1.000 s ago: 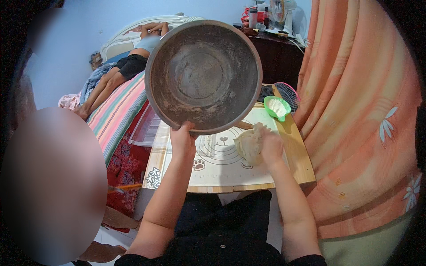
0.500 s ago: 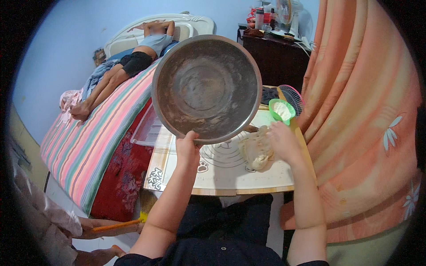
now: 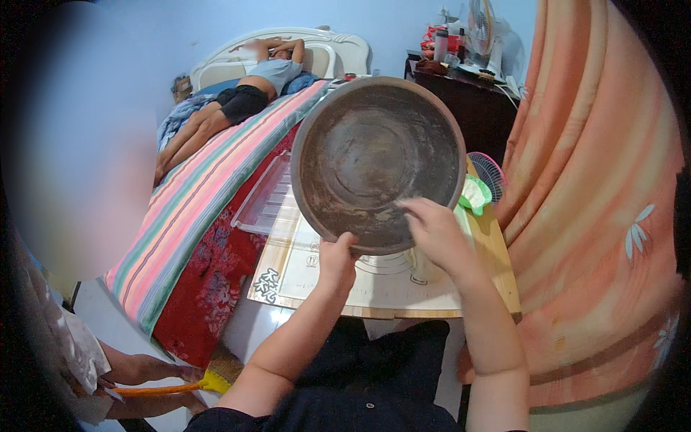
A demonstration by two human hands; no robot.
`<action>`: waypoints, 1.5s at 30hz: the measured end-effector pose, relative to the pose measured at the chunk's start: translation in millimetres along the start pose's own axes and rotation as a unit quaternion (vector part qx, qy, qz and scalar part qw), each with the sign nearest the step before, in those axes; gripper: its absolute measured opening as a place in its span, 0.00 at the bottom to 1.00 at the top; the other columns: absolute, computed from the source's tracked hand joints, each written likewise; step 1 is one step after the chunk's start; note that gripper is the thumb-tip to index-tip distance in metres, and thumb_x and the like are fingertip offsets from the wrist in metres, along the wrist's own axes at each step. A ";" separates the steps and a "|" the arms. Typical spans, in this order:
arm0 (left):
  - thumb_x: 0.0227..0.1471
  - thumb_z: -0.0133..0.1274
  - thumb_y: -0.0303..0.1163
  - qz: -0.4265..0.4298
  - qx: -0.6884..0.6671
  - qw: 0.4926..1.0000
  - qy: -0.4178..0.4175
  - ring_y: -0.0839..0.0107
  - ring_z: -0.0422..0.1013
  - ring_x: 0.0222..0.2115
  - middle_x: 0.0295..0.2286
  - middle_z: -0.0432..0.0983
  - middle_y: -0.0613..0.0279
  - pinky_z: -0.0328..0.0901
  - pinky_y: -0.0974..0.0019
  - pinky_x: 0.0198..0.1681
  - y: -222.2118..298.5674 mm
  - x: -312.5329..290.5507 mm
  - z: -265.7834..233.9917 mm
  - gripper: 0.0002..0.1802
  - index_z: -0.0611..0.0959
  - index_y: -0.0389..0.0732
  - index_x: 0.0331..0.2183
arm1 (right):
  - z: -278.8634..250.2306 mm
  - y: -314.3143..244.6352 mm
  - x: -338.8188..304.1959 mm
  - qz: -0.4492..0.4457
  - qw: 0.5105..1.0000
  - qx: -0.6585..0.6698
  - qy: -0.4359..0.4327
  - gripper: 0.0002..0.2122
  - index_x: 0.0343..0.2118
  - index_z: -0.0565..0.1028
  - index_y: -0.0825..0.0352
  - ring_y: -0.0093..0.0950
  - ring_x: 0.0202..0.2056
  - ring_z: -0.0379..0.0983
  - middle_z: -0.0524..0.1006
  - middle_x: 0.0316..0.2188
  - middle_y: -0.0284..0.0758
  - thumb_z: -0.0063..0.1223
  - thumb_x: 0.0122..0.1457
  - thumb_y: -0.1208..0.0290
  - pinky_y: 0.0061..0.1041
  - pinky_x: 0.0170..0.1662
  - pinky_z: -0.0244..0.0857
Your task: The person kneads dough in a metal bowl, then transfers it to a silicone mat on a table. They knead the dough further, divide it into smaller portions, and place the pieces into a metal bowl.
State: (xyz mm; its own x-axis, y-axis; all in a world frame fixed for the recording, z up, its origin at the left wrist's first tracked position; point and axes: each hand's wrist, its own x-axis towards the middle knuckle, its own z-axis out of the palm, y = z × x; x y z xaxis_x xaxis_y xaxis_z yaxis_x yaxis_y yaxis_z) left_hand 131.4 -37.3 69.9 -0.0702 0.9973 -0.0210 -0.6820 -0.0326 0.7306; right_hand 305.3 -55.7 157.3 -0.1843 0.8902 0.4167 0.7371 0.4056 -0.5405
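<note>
A round, dark metal basin [image 3: 371, 151] is tipped up toward me above the table, with pale dried streaks over its inside. My left hand [image 3: 337, 265] grips its lower rim, thumb on the inner side. Against the lower right of the basin's inside, my right hand [image 3: 437, 234] has its fingers drawn together, their tips slightly blurred. Whether anything is between those fingertips cannot be made out. Below lies a white printed baking mat [image 3: 295, 277]; the dough on it is mostly hidden behind the basin and right hand.
A green bowl [image 3: 473, 196] with white powder and a pink-rimmed basket [image 3: 488, 173] stand at the table's right. Left of the table is a clear plastic bin [image 3: 252, 216]. Another person lies on the striped bed [image 3: 209, 180]; someone at lower left holds a yellow-headed broom [image 3: 212, 380].
My right hand has moved from over the dough by the green bowl to the basin's inside. The basin appears further right and lower in view. The broom has shifted.
</note>
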 end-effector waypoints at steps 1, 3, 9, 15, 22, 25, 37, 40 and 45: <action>0.39 0.43 0.17 -0.001 -0.001 1.000 -0.010 0.63 0.69 0.38 0.39 0.67 0.56 0.69 0.65 0.37 -1.8 -4.3 4.9 0.26 0.66 0.36 0.45 | 15.7 -0.1 12.3 -0.011 0.998 -0.060 -0.007 0.15 0.44 0.72 0.68 0.40 0.43 0.71 0.74 0.40 0.45 0.48 0.54 0.69 0.33 0.46 0.63; 0.39 0.44 0.17 -0.029 0.011 0.999 -0.014 0.66 0.69 0.37 0.38 0.68 0.57 0.68 0.64 0.34 -2.6 -17.9 14.7 0.24 0.67 0.36 0.43 | 59.5 25.7 26.2 0.055 0.996 -0.076 -0.005 0.14 0.43 0.73 0.67 0.44 0.46 0.68 0.72 0.43 0.47 0.48 0.53 0.69 0.36 0.48 0.62; 0.39 0.45 0.16 0.008 0.005 0.999 -0.034 0.68 0.71 0.32 0.33 0.72 0.61 0.67 0.67 0.30 -2.1 -26.9 4.4 0.18 0.72 0.37 0.38 | 98.2 3.6 31.2 0.041 0.996 -0.081 -0.015 0.13 0.39 0.76 0.65 0.43 0.45 0.67 0.71 0.44 0.45 0.52 0.49 0.71 0.36 0.48 0.62; 0.41 0.45 0.16 0.023 -0.018 0.999 0.018 0.73 0.68 0.28 0.30 0.71 0.64 0.64 0.70 0.28 7.6 -31.5 -10.6 0.14 0.72 0.38 0.35 | 110.3 -10.5 52.5 0.064 0.995 0.006 -0.081 0.09 0.33 0.78 0.67 0.33 0.37 0.73 0.76 0.35 0.43 0.56 0.47 0.72 0.29 0.42 0.65; 0.43 0.45 0.19 0.056 -0.066 0.995 0.046 0.67 0.70 0.32 0.34 0.71 0.59 0.68 0.64 0.35 55.6 -18.8 -19.0 0.18 0.72 0.34 0.41 | 71.9 -70.3 39.3 0.010 0.949 0.277 -0.151 0.08 0.31 0.75 0.69 0.27 0.33 0.72 0.76 0.29 0.36 0.55 0.50 0.70 0.26 0.40 0.66; 0.43 0.42 0.18 0.011 -0.033 0.996 0.081 0.56 0.68 0.38 0.38 0.65 0.50 0.69 0.54 0.41 82.4 -6.4 -65.5 0.21 0.64 0.29 0.43 | 41.3 -67.3 10.7 -0.003 0.941 0.324 -0.096 0.07 0.33 0.73 0.68 0.24 0.35 0.70 0.74 0.31 0.33 0.53 0.52 0.73 0.24 0.41 0.65; 0.45 0.42 0.22 0.037 -0.216 0.950 0.221 0.48 0.64 0.47 0.46 0.63 0.42 0.60 0.50 0.55 183.1 -127.5 -179.2 0.25 0.61 0.27 0.48 | 24.7 102.6 -26.0 0.152 0.953 0.261 0.001 0.06 0.29 0.68 0.68 0.17 0.26 0.65 0.69 0.22 0.28 0.53 0.49 0.78 0.17 0.30 0.60; 0.45 0.42 0.23 0.052 -0.232 0.942 0.237 0.48 0.64 0.47 0.46 0.65 0.41 0.61 0.51 0.54 199.2 -165.6 -196.0 0.24 0.63 0.26 0.46 | 33.3 131.5 -20.1 0.095 0.973 0.207 0.043 0.06 0.30 0.67 0.68 0.19 0.26 0.64 0.68 0.23 0.29 0.52 0.49 0.78 0.18 0.30 0.60; 0.45 0.47 0.26 0.103 -0.229 0.913 0.320 0.50 0.71 0.39 0.37 0.70 0.40 0.71 0.57 0.42 213.2 -208.2 -235.7 0.20 0.67 0.26 0.42 | 32.2 128.3 -23.1 0.101 0.992 0.054 0.047 0.10 0.30 0.67 0.69 0.26 0.26 0.64 0.67 0.25 0.34 0.56 0.49 0.71 0.25 0.32 0.61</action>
State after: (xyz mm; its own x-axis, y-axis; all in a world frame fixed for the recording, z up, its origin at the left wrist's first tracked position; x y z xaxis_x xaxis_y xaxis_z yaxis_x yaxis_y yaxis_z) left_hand -171.0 -267.3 69.2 -0.5430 0.7288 -0.4171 -0.8289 -0.3857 0.4052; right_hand 383.1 -17.6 54.8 0.0253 0.9340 0.3563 0.6775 0.2461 -0.6932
